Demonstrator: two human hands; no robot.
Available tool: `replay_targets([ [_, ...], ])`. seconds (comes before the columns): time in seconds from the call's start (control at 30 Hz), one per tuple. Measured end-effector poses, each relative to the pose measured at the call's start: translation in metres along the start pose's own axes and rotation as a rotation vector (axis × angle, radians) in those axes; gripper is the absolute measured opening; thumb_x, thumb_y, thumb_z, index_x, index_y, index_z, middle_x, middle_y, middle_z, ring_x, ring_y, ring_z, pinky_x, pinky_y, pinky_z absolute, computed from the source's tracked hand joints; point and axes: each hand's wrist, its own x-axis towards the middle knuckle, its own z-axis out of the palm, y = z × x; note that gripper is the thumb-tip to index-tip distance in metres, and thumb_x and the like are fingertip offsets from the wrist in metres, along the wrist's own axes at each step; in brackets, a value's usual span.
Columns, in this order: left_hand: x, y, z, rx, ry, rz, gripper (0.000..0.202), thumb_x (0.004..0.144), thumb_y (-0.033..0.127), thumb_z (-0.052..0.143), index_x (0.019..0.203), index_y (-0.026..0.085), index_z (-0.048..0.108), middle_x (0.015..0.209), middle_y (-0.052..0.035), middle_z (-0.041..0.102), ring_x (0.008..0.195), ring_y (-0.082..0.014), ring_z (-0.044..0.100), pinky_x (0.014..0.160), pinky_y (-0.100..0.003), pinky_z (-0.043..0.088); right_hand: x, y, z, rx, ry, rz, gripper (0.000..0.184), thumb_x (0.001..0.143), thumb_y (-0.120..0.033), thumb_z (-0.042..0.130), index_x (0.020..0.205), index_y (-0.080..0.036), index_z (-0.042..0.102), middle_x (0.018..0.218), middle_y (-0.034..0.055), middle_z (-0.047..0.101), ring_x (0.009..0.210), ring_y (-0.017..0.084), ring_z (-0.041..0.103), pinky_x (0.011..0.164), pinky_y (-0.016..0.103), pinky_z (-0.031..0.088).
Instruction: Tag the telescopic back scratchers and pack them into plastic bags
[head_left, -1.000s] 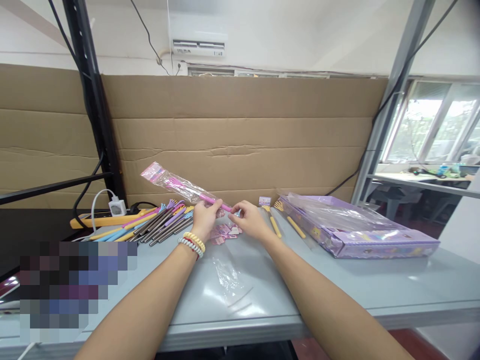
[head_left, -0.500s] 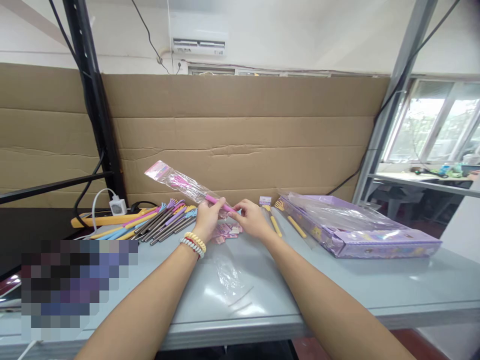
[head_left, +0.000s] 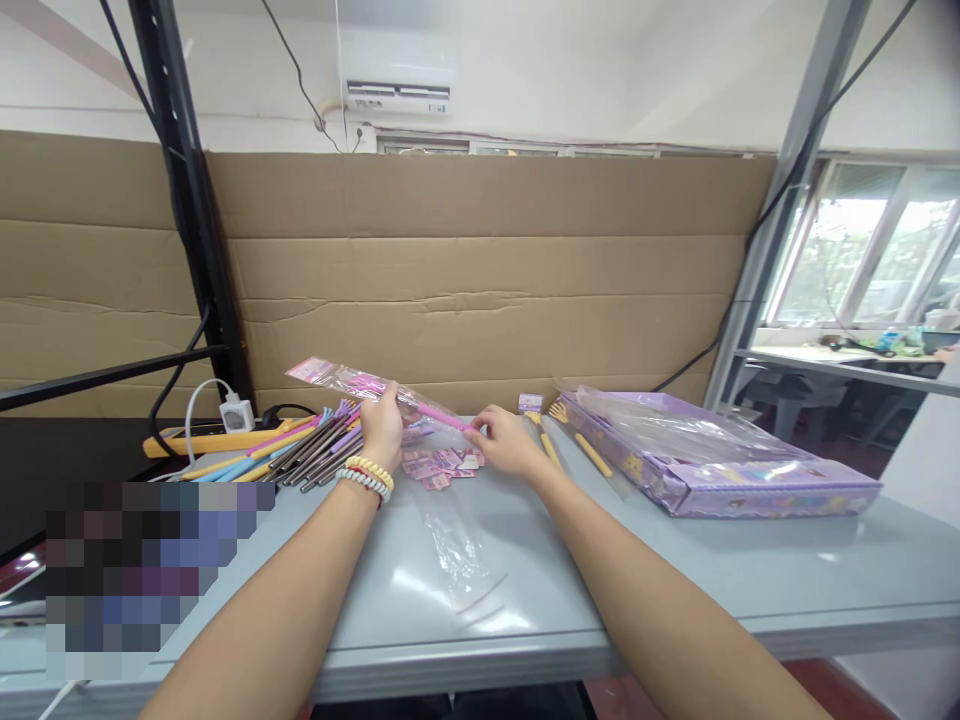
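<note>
A pink back scratcher [head_left: 442, 414] in a clear plastic sleeve [head_left: 345, 377] slants across the space between my hands, its printed card end at the upper left. My left hand [head_left: 382, 428] is closed around the middle of the sleeve. My right hand [head_left: 504, 440] pinches the handle end at the lower right. Below them on the table lie several small pink printed cards [head_left: 442, 466] and an empty clear plastic sleeve [head_left: 454, 545]. Left of my left hand is a pile of back scratchers [head_left: 307, 450] with metal rods and coloured handles.
Two yellow back scratchers [head_left: 592, 453] lie right of my right hand. Beyond them is a purple box [head_left: 772, 490] with clear plastic on top. A yellow power strip [head_left: 202, 440] with a white plug [head_left: 236, 412] sits at the left. Cardboard [head_left: 487, 270] stands behind the table.
My left hand has slid leftward along the sleeve, away from my right hand. The sleeve's card end has dropped, so the back scratcher lies less steeply.
</note>
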Motion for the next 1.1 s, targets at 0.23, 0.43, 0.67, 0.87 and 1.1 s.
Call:
replay_targets([
  [0.23,-0.008,-0.004,0.006,-0.072,-0.116,-0.021,0.012,0.080,0.023,0.050,0.071,0.017,0.045,0.060,-0.0007,0.056,0.050,-0.0123,0.056,0.050,-0.028,0.050,-0.002,-0.003,0.001,0.021,-0.038,-0.029,0.014,0.079,-0.027,0.056,0.078,-0.015,0.064,0.077,0.0035,0.053,0.067,0.012,0.049,0.063,0.023,0.036],
  [0.43,-0.004,0.005,0.001,-0.137,-0.051,-0.046,0.014,0.080,0.029,0.049,0.074,0.019,0.041,0.056,0.0037,0.050,0.047,-0.0113,0.055,0.050,-0.028,0.052,0.000,0.000,-0.005,-0.020,-0.049,-0.007,0.015,0.079,-0.025,0.057,0.081,-0.016,0.068,0.080,0.0052,0.056,0.069,0.013,0.051,0.065,0.023,0.036],
  [0.67,0.006,0.006,-0.006,-0.194,-0.052,-0.063,0.021,0.080,0.038,0.047,0.086,0.018,0.047,0.067,0.0002,0.055,0.053,-0.0116,0.058,0.054,-0.028,0.053,0.002,0.010,-0.008,-0.135,-0.115,0.067,0.015,0.077,-0.026,0.054,0.075,-0.017,0.066,0.073,0.0046,0.061,0.064,0.013,0.049,0.057,0.023,0.030],
  [0.87,0.004,0.000,-0.004,-0.203,-0.096,-0.068,0.023,0.080,0.041,0.047,0.082,0.018,0.049,0.067,0.0001,0.056,0.054,-0.0106,0.056,0.056,-0.027,0.052,-0.001,0.009,-0.006,-0.081,-0.189,0.106,0.017,0.072,-0.028,0.054,0.061,-0.016,0.057,0.056,-0.0005,0.055,0.052,0.010,0.040,0.050,0.022,0.024],
  [1.1,-0.005,0.002,0.000,-0.145,-0.148,-0.131,0.036,0.084,0.051,0.036,0.089,0.018,0.049,0.065,-0.0024,0.056,0.054,-0.0133,0.058,0.050,-0.024,0.049,-0.002,0.007,-0.006,0.041,-0.167,0.066,0.024,0.074,-0.034,0.051,0.059,-0.016,0.055,0.052,-0.0020,0.052,0.050,0.009,0.038,0.048,0.022,0.024],
])
